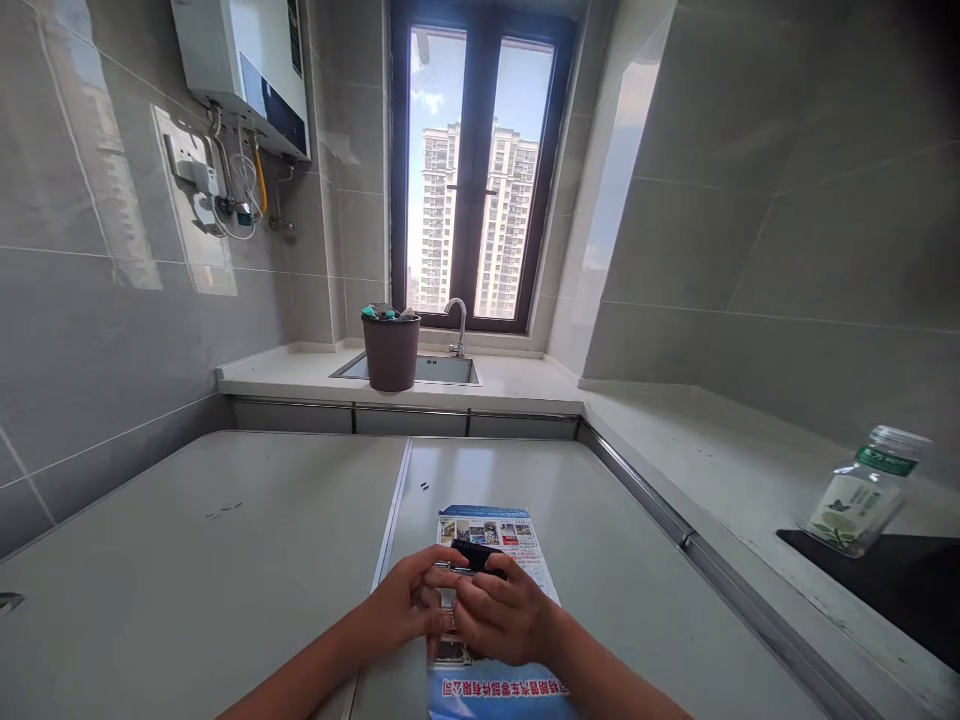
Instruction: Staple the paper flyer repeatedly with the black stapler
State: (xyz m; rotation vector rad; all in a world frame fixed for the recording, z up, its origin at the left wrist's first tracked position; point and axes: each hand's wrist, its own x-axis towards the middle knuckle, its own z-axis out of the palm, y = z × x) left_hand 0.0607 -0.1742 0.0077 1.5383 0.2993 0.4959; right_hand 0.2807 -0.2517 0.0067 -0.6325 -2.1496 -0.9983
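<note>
Held piece point(475, 552): black
Leaflet point(529, 562): blue and white, red lettering
Far bucket point(391, 354): brown
Right bottle point(855, 505): white-and-green label

Well beyond the left hand point(409, 600) and right hand point(506, 610), daylight enters through a dark-framed window point(474, 180), with an apartment tower point(439, 200) outside and a white counter point(517, 370) below, holding an inset sink point(454, 370) and curved tap point(459, 325). Far left of the left hand, a glossy grey tiled wall point(112, 340) carries a white water heater point(225, 50); far right of the right hand, another tiled wall point(735, 250) darkens toward a top corner too shadowed to read surely. Beneath both hands spreads a pale, seamed surface point(225, 580).
</note>
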